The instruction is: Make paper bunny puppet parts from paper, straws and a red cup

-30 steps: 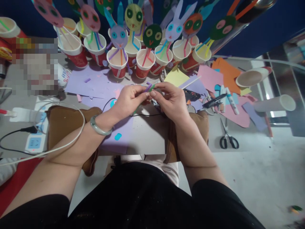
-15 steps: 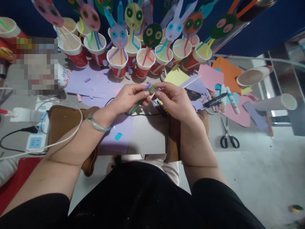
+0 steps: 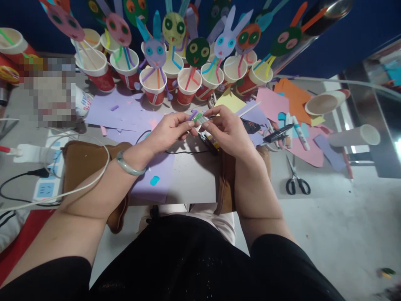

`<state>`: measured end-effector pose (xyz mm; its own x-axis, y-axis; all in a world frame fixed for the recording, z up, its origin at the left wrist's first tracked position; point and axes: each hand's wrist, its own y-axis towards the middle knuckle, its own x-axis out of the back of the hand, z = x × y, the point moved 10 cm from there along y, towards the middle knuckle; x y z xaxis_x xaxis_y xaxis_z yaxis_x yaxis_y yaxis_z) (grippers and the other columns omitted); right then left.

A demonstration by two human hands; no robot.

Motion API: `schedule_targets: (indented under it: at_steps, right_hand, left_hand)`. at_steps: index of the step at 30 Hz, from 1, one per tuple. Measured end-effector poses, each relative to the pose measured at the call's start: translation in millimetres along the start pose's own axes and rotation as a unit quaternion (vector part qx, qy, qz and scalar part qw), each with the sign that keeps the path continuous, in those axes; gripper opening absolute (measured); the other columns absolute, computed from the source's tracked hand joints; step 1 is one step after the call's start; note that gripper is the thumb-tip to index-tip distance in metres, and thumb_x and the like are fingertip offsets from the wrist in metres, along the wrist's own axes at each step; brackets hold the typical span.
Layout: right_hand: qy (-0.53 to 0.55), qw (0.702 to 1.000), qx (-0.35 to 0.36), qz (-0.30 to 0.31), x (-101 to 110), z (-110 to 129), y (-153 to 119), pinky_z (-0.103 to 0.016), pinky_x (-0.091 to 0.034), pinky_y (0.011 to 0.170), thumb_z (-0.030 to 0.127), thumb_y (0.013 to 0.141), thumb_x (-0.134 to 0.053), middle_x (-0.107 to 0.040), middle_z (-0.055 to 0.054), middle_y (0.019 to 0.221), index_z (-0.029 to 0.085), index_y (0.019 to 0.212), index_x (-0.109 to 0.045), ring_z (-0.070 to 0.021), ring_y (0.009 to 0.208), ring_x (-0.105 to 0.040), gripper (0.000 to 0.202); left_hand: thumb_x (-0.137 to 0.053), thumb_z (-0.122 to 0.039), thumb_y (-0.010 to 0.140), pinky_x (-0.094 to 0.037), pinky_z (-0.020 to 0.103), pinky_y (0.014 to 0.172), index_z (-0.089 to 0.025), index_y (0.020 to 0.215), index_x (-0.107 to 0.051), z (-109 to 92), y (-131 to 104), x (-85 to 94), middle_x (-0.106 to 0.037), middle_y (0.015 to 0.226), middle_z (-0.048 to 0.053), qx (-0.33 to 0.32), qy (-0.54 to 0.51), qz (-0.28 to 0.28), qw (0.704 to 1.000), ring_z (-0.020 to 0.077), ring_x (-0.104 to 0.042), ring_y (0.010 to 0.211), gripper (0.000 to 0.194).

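Above the middle of the table, my hands meet at a small bunch of drinking straws (image 3: 196,117), in which purple and green show. My left hand (image 3: 171,130) is closed, pinching them between thumb and fingers. From the other side my right hand (image 3: 226,129) has thumb and fingertips closed on a pale, see-through end of the bunch. Fingers partly hide the straws. Just beyond stand red-and-white paper cups (image 3: 189,93) with bent straws and paper rabbit heads (image 3: 155,53) on top. Under my left forearm lies purple paper (image 3: 155,190) with a small blue paper piece (image 3: 154,180).
Black-handled scissors (image 3: 296,180) lie at the right. Markers (image 3: 301,136) and coloured paper scraps (image 3: 272,102) spread behind them. Paper cups lie on their sides at far right. A white power strip (image 3: 45,189) and cables sit at the left, near a brown cushion (image 3: 89,161).
The green straw length that stuck out below my left hand no longer shows. My fingers have shifted slightly on the bunch, and the view has moved a little.
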<state>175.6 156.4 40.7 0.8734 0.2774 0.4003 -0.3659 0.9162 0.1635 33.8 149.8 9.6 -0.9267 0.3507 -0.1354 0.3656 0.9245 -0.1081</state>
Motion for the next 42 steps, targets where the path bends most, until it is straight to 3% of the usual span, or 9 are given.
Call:
schedule_targets:
  at_steps: [13, 19, 24, 31, 42]
  right_hand:
    - [0.001, 1.0, 0.004, -0.016, -0.1, -3.6, 3.1, -0.028, -0.053, 0.063, 0.065, 0.095, -0.071, -0.073, -0.001, 0.091, 0.026, 0.114, -0.066, -0.0137, 0.072, -0.065, 0.044]
    - [0.027, 0.999, 0.007, -0.027, -1.7, 0.4, 3.2, -0.025, -0.054, 0.057, 0.061, 0.096, -0.073, -0.074, -0.002, 0.1, 0.026, 0.113, -0.066, -0.0131, 0.074, -0.066, 0.04]
    - [0.065, 0.997, 0.026, -0.025, -5.2, 0.5, 6.0, -0.026, -0.062, 0.065, 0.061, 0.093, -0.075, -0.072, -0.003, 0.11, 0.028, 0.117, -0.065, -0.0175, 0.091, -0.072, 0.042]
    - [0.099, 0.994, 0.029, -0.024, -5.6, -4.9, 9.5, -0.035, -0.067, 0.093, 0.054, 0.087, -0.084, -0.072, -0.004, 0.118, 0.028, 0.118, -0.066, -0.0227, 0.116, -0.072, 0.044]
    - [0.175, 0.984, 0.019, 0.032, -11.1, 6.9, 7.8, -0.044, -0.066, 0.102, 0.06, 0.078, -0.09, -0.076, -0.005, 0.115, 0.026, 0.109, -0.071, -0.0251, 0.11, -0.076, 0.05]
  left_hand:
    - [-0.072, -0.019, 0.099, -0.046, 0.019, 0.058, -0.011, 0.09, -0.073, 6.6, -7.4, -12.5, -0.078, 0.08, 0.006, 0.102, -0.085, 0.006, 0.991, 0.005, -0.058, 0.056, 0.012]
    - [-0.074, -0.019, 0.099, -0.047, 0.016, 0.056, -0.009, 0.092, -0.073, 9.8, -11.9, -17.1, -0.079, 0.079, 0.006, 0.148, -0.092, 0.007, 0.985, 0.0041, -0.06, 0.054, 0.012]
    - [-0.074, -0.019, 0.099, -0.051, 0.018, 0.059, -0.008, 0.092, -0.075, 14.1, -12.4, -19.8, -0.079, 0.077, 0.006, 0.16, -0.117, 0.016, 0.98, 0.0058, -0.063, 0.055, 0.013]
    - [-0.075, -0.022, 0.099, -0.053, 0.021, 0.062, -0.006, 0.097, -0.077, 11.6, -17.2, -23.4, -0.08, 0.082, 0.009, 0.169, -0.117, 0.051, 0.977, 0.0062, -0.063, 0.057, 0.016]
    - [-0.078, -0.024, 0.097, -0.047, 0.017, 0.053, -0.006, 0.089, -0.078, 3.3, -24.1, -35.2, -0.081, 0.085, 0.011, 0.171, -0.108, 0.122, 0.972, 0.0039, -0.058, 0.054, 0.019]
